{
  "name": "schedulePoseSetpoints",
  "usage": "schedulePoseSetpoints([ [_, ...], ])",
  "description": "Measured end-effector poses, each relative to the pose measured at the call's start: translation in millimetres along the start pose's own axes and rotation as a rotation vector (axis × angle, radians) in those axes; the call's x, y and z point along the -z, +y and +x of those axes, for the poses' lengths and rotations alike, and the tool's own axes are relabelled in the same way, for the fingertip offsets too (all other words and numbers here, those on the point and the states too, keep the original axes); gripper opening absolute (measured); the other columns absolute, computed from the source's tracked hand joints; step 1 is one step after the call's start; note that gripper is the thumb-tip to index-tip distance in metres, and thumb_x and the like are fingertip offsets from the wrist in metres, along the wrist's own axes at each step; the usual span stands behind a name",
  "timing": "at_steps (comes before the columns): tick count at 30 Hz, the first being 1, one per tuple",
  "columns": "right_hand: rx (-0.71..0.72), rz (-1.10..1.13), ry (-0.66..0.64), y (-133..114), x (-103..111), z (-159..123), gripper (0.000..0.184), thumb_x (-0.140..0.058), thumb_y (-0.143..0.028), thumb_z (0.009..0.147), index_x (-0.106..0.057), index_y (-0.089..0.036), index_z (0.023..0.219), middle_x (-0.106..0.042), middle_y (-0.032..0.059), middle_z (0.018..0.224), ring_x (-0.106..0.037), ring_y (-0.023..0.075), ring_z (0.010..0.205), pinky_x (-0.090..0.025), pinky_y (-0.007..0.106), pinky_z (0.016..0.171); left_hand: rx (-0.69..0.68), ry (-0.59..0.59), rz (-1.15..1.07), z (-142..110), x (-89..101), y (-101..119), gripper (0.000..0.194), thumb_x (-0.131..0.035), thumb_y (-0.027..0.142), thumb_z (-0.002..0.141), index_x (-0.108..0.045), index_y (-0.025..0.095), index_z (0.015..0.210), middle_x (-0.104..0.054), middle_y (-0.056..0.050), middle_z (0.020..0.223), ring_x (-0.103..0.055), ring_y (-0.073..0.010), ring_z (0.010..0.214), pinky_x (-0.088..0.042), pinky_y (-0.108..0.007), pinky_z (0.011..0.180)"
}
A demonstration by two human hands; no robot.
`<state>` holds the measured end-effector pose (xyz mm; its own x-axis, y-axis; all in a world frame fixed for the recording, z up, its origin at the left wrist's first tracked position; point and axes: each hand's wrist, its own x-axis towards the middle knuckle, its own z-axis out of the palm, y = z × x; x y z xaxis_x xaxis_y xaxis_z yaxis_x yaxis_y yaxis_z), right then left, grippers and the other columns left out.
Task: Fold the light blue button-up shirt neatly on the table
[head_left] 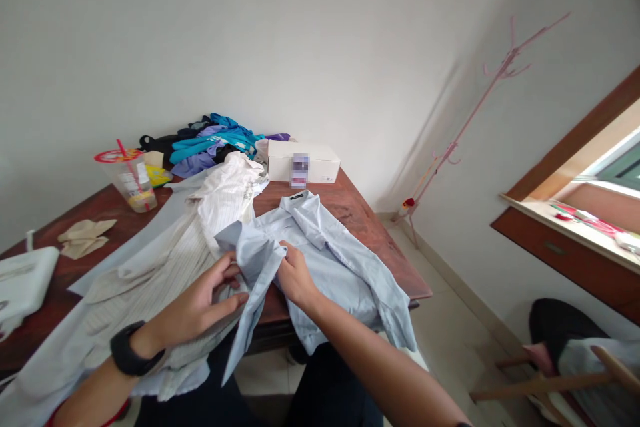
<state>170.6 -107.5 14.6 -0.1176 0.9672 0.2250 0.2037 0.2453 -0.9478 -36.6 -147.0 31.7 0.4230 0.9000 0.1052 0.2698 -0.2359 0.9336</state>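
A light blue-grey collared shirt [340, 260] lies on the dark wooden table, its collar towards the wall and its lower edge over the table's front. My right hand [296, 273] is closed on a raised edge of this shirt, pinching the cloth near the middle. My left hand [215, 297] is beside the lifted flap, fingers spread and thumb apart; whether its fingertips touch the cloth is hard to tell. Beneath my left hand is a cream striped shirt [170, 260], spread over a pale cloth [55, 360].
A white box [315, 161] and a pile of clothes [215, 137] stand at the back of the table [400, 273]. On the left are a plastic cup [133, 183] with a straw, a crumpled napkin [86, 237] and a white device [25, 283]. A pink coat rack [467, 123] leans into view right.
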Motion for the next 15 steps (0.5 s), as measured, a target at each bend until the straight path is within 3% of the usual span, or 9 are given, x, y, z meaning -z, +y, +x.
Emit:
schedulePoseSetpoints([
  [3,0.038,-0.04,-0.044,2,4,-1,0.019,-0.051,-0.021,0.09,-0.063,-0.018,0.075,-0.065,0.0033,0.086,-0.062,0.0203,0.086,-0.047,0.031,0.077,0.09,-0.014,-0.318,1,1.5,10,0.064,-0.074,0.042,0.089,-0.05,0.026,0.146,-0.069,-0.01,0.129,-0.067,-0.0274,0.113,-0.055,-0.035,0.096],
  [6,0.096,-0.139,-0.133,2,6,-5,0.016,-0.054,-0.014,0.087,-0.067,-0.018,0.079,-0.066,0.0042,0.091,-0.062,0.0214,0.095,-0.049,0.034,0.087,0.304,0.125,-0.54,0,7.3,23,0.053,-0.081,0.035,0.082,-0.065,0.019,0.13,-0.078,-0.009,0.105,-0.074,-0.0253,0.09,-0.059,-0.029,0.077],
  [8,0.121,-0.186,-0.148,0,5,-11,0.016,-0.057,-0.014,0.085,-0.07,-0.019,0.095,-0.066,0.0058,0.101,-0.063,0.0219,0.099,-0.051,0.037,0.091,0.443,0.213,-0.681,-5,13.6,27,0.041,-0.084,0.027,0.076,-0.073,0.014,0.113,-0.078,-0.007,0.086,-0.074,-0.0238,0.073,-0.059,-0.028,0.064],
  [10,0.172,-0.221,-0.138,-3,3,-21,0.039,-0.064,-0.019,0.084,-0.063,-0.019,0.123,-0.063,0.0097,0.119,-0.063,0.0244,0.108,-0.053,0.041,0.095,0.515,0.333,-0.8,-12,20.4,27,0.022,-0.082,0.02,0.074,-0.075,0.013,0.094,-0.076,-0.004,0.071,-0.072,-0.0221,0.061,-0.059,-0.027,0.057],
  [12,0.282,-0.27,-0.117,-5,-1,-34,0.072,-0.072,-0.024,0.081,-0.042,-0.02,0.147,-0.053,0.0157,0.139,-0.057,0.0293,0.124,-0.053,0.045,0.101,0.527,0.439,-0.885,-19,25.4,25,0.007,-0.078,0.02,0.076,-0.074,0.017,0.08,-0.073,-0.001,0.063,-0.072,-0.0212,0.057,-0.061,-0.028,0.056],
  [15,0.532,-0.358,-0.028,-10,-5,-53,0.103,-0.074,-0.021,0.08,-0.011,-0.023,0.161,-0.026,0.0204,0.161,-0.035,0.0349,0.147,-0.047,0.051,0.11,0.463,0.457,-0.942,-26,24.9,29,0.005,-0.075,0.024,0.075,-0.073,0.021,0.072,-0.073,0.001,0.061,-0.072,-0.0209,0.055,-0.063,-0.028,0.055],
])
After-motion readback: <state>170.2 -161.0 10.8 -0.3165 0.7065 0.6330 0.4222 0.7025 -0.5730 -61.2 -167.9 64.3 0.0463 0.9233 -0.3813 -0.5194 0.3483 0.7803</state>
